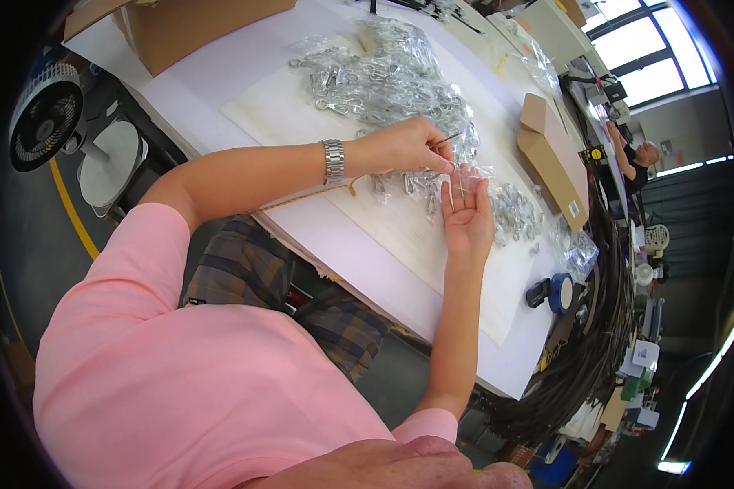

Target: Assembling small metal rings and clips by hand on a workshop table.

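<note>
Over the table my left hand [408, 149], with a metal-banded watch [333, 161] on its wrist, is closed in a pinch. A thin dark stick-like piece [446, 139] sticks out from its fingers; its kind is unclear. Palm up, my right hand [469, 216] meets the left fingertips and has a small clear plastic bag [475, 181] at its fingers. What lies between the fingertips is too small to make out. Beyond the hands spreads a heap of clear bags with silvery metal clips [383, 81]. More small bagged metal pieces [514, 210] lie right of my right hand.
An open cardboard box [196, 28] stands at the far left, and a long carton [553, 159] at the right. A blue tape roll [560, 293] sits near dark cable bundles [591, 342]. A fan [49, 118] is on the left. Another person [634, 159] works farther right.
</note>
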`<action>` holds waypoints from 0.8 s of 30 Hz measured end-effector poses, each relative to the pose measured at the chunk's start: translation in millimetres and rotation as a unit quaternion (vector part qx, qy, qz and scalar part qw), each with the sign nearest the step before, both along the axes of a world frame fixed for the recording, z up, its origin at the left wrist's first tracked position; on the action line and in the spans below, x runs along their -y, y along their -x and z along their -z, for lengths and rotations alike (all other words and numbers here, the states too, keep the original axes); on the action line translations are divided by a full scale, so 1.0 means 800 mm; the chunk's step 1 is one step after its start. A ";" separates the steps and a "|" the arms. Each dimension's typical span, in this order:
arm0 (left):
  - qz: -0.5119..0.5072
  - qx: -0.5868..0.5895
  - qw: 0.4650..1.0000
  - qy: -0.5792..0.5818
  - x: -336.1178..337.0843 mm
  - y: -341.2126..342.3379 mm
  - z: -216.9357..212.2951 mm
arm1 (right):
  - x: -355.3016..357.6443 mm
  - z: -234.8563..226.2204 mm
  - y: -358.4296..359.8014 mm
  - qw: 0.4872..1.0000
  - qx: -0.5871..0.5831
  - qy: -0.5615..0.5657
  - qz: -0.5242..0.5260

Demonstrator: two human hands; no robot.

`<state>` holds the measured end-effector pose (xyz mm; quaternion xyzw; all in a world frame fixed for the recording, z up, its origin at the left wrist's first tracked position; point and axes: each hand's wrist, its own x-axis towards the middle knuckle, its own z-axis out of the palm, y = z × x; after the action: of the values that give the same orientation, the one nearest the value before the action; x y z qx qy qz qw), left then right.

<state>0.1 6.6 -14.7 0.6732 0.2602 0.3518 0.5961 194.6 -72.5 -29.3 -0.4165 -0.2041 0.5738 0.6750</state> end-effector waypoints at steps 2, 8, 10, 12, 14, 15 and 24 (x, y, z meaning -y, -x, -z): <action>0.001 -0.004 0.998 0.058 0.004 0.000 -0.005 | 0.001 -0.001 0.001 1.000 0.003 -0.011 0.006; -0.039 0.072 0.991 0.104 0.001 -0.003 0.005 | 0.001 -0.002 0.007 1.000 -0.003 -0.009 0.001; -0.047 0.088 0.990 0.099 0.001 -0.004 0.006 | 0.002 -0.004 0.008 1.000 -0.002 -0.008 0.000; -0.046 0.107 0.987 0.108 0.004 -0.008 0.010 | 0.003 -0.006 0.012 1.000 -0.001 -0.007 -0.001; -0.047 0.127 0.984 0.116 0.007 -0.012 0.015 | 0.004 -0.007 0.015 1.000 -0.004 -0.005 -0.001; -0.050 0.094 0.990 0.090 0.009 -0.014 0.017 | 0.004 -0.006 0.017 1.000 -0.004 -0.005 -0.002; -0.081 -0.021 0.992 -0.093 0.015 -0.016 0.012 | 0.008 -0.007 0.016 0.998 0.039 -0.047 0.012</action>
<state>13.2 -5.0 -24.7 0.7098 0.2926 0.4073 0.4947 181.8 -78.9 -23.9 -0.4086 -0.2516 0.5389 0.6923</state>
